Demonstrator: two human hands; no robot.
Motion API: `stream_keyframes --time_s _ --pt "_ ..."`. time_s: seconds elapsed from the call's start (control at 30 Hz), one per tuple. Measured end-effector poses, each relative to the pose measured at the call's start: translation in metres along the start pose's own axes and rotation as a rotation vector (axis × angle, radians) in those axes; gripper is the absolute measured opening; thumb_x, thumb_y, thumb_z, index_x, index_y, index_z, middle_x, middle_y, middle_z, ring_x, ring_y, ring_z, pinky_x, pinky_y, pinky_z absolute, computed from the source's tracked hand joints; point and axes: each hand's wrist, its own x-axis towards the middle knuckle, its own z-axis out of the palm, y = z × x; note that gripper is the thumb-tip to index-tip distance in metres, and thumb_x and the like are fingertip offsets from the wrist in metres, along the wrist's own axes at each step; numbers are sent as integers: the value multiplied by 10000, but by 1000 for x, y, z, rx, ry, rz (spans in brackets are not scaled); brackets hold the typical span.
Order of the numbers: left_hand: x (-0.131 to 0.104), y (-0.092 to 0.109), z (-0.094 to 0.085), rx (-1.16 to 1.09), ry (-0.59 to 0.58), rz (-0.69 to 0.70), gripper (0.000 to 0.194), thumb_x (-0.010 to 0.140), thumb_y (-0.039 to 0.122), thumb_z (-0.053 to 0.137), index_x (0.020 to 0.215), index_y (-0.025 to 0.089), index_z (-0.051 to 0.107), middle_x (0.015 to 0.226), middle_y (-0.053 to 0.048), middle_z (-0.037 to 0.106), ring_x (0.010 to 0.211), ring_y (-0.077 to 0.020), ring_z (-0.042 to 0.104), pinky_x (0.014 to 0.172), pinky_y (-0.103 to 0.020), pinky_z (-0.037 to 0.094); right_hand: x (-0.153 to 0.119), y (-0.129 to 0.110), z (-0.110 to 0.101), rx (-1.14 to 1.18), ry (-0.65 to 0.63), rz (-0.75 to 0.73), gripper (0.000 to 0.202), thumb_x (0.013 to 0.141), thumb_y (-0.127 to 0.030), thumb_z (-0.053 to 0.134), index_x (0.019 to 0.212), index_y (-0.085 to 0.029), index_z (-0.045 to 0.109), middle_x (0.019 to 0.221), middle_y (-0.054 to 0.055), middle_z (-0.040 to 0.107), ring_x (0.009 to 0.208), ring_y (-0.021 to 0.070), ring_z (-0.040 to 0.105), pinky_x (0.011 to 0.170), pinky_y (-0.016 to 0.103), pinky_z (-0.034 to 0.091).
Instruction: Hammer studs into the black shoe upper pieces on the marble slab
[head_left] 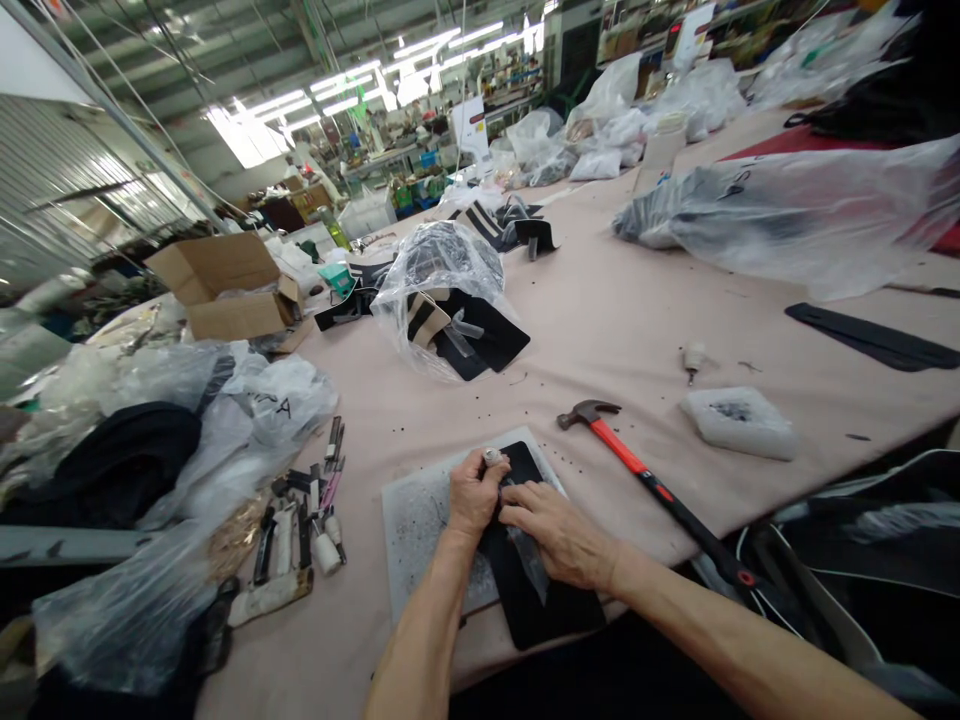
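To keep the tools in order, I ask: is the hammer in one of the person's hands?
No, the hammer lies on the pinkish cloth, apart from both the left hand and the right hand.

1. An open cardboard box (229, 315) with its flaps raised.
2. Just right of the cardboard box, a small green item (337, 278).
3. In front of it, a clear plastic bag (259, 400) with black lettering.
4. Nearer still, left of the box, bunched dark cloth (142, 460).
5. Far to its right, a long translucent bag (795, 225) and some red cloth (806, 145).
6. Beyond the box, leftward, a ribbed wall (60, 170); high beyond it, rightward, lit ceiling lamps (345, 76).
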Motion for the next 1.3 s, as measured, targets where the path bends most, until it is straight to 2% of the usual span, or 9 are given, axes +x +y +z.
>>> stream_keyframes --time_s 0.13,0.27,0.37,0.47,0.57,0.73,0.9,1.07,1.3 --pt "6 -5 2 -225 211 -121 306 746 443 737 764 144 673 739 -50 725 668 -164 657 645 -237 524 -4 3 8 -119 64 -7 166 956 -133 458 1025 -179 602 1138 87 624 868 205 475 757 345 392" --pt "2 3 -17 -321 420 -93 337 753 451 748 818 131 666 775 -62 731 698 -162 678 667 -238 555 9 -2 -6 -281 244 -7 247 903 -66 417 1018 -152 619 1197 117 635 981 248 490 834 385 378" --pt "-5 17 -47 -320 588 -13 367 745 450 769 871 125 651 774 -57 727 721 -178 703 697 -268 582 28 -7 -25 -436 235 204 319 845 -36 439 1080 -137 629 1012 116 674 914 256 542 812 390 374" --pt "-14 30 -72 -304 668 44 382 747 444 779 908 125 644 785 -52 727 730 -184 713 717 -291 596 41 -13 -38 -508 61 498 275 831 -86 502 1073 -121 628 866 108 674 800 257 600 736 373 375" --pt "-24 31 -75 -278 626 22 373 757 447 775 897 125 648 788 -53 728 733 -181 709 715 -285 596 40 -22 -36 -381 -55 649 300 896 -247 555 1168 -128 596 914 116 710 795 262 661 695 341 401" --pt "-29 17 -47 -275 439 -36 369 776 469 764 876 130 656 816 -70 735 768 -190 708 721 -274 578 24 -32 -13 -221 -29 736 367 978 -340 479 1269 -134 568 1119 146 717 931 267 705 747 328 468" --pt "-8 13 -18 -299 242 -44 343 789 469 743 876 150 649 832 -66 740 797 -196 708 761 -283 562 20 -29 -6 -143 -95 726 347 982 -276 431 1238 -137 620 1046 132 744 906 263 722 765 327 496" --pt "16 12 5 -355 94 -91 423 771 477 739 1013 155 610 844 -80 751 779 -200 711 744 -292 554 12 -17 -2 24 -40 718 334 962 -338 475 1151 -155 681 1019 110 756 928 256 723 816 328 513" --pt "18 1 10 -196 15 -66 259 831 412 657 917 175 597 866 -79 752 770 -182 682 741 -281 522 1 -8 11 24 38 657 381 952 -405 467 1121 -141 685 1027 107 757 921 281 730 816 362 536"
